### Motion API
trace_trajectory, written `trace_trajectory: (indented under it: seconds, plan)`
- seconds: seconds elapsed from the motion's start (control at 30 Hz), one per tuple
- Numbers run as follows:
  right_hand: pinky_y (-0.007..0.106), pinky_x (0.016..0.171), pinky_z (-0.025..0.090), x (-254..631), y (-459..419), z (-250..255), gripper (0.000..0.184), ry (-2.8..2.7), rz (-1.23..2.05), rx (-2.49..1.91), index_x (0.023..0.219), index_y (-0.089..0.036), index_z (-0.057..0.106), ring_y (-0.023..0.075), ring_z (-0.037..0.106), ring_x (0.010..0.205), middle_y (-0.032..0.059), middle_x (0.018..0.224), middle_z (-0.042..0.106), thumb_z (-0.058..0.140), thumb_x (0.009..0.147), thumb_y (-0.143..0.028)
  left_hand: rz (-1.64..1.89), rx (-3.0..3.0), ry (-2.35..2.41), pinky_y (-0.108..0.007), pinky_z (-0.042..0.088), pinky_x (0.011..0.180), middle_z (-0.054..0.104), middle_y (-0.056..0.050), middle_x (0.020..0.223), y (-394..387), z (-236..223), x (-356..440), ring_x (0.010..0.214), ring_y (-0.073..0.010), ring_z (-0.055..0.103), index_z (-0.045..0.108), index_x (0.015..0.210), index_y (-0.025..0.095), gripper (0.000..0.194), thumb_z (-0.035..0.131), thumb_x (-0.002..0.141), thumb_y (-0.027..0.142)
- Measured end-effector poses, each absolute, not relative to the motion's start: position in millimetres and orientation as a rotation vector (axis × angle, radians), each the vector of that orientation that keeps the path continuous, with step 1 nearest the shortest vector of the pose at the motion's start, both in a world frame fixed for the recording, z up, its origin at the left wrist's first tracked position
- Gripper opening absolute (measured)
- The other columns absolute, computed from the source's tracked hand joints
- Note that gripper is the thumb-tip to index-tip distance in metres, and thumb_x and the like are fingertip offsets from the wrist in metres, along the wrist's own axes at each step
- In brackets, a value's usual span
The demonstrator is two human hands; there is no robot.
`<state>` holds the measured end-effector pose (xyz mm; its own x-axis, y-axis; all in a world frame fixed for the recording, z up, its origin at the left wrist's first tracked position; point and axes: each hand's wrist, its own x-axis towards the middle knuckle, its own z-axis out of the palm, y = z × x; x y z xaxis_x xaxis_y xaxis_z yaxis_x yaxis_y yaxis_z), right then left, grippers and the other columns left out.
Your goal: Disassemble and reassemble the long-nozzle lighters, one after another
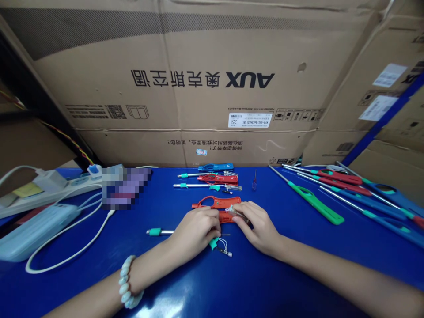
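My left hand [198,226] is closed, its fingers curled at the left end of an orange lighter casing half [227,217] that lies flat, inner side up. My right hand [261,227] pinches a small translucent lighter fuel tank [244,217] with a white top over the casing's right end. Just beyond both hands rests a second orange casing half [217,202]. Below my left fingers lie a green trigger [213,242] and a small igniter part [225,252] with white wires. A metal lighter tube [160,232] with a green collar passes behind my left wrist.
Farther back lie red casing parts [218,179], a blue casing [215,168] and a small screwdriver [254,181]. Several long lighters, including a green one [314,205], lie at right. A power bank [36,234], white cable [66,260] and power strip [73,187] sit left. Cardboard [198,44] stands behind.
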<state>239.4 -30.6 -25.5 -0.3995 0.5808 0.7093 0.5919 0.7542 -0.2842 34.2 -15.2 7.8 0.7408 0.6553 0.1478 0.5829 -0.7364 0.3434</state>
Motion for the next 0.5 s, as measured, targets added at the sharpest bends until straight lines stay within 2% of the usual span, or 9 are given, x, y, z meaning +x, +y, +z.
trace_trajectory:
  seconds: [0.2, 0.33, 0.5]
  plan:
    - [0.032, 0.066, 0.044, 239.7, -30.4, -22.7, 0.012, -2.109, -0.020, -0.894, 0.101, -0.017, 0.056, 0.0194, 0.061, 0.073, 0.0067, 0.084, 0.068, 0.048, 0.094, -0.022, 0.350, 2.669, 0.996, -0.028, 0.045, 0.073, 0.063, -0.002, 0.083, -17.3, 9.1, 34.7, 0.080, -0.0188, 0.060, 0.065, 0.077, 0.015, 0.009, 0.062, 0.082, 0.009]
    - [0.032, 0.067, 0.042, 240.0, -30.5, -22.3, 0.012, -2.107, -0.033, -0.904, 0.102, -0.017, 0.056, 0.0189, 0.061, 0.074, 0.0069, 0.085, 0.068, 0.048, 0.094, -0.022, 0.473, 2.558, 0.974, -0.027, 0.044, 0.072, 0.061, -0.003, 0.087, -17.4, 8.0, 30.8, 0.081, -0.0177, 0.057, 0.059, 0.080, 0.015, 0.011, 0.054, 0.086, 0.006]
    - [0.031, 0.065, 0.039, 240.2, -31.8, -20.4, 0.011, -2.131, -0.011, -0.920, 0.099, -0.017, 0.055, 0.0181, 0.059, 0.070, 0.0059, 0.082, 0.066, 0.047, 0.094, -0.021, 0.543, 2.305, 0.915, -0.024, 0.042, 0.067, 0.061, -0.001, 0.078, -12.7, 10.8, 25.3, 0.070, -0.0136, 0.056, 0.055, 0.079, 0.015, 0.015, 0.047, 0.088, 0.006]
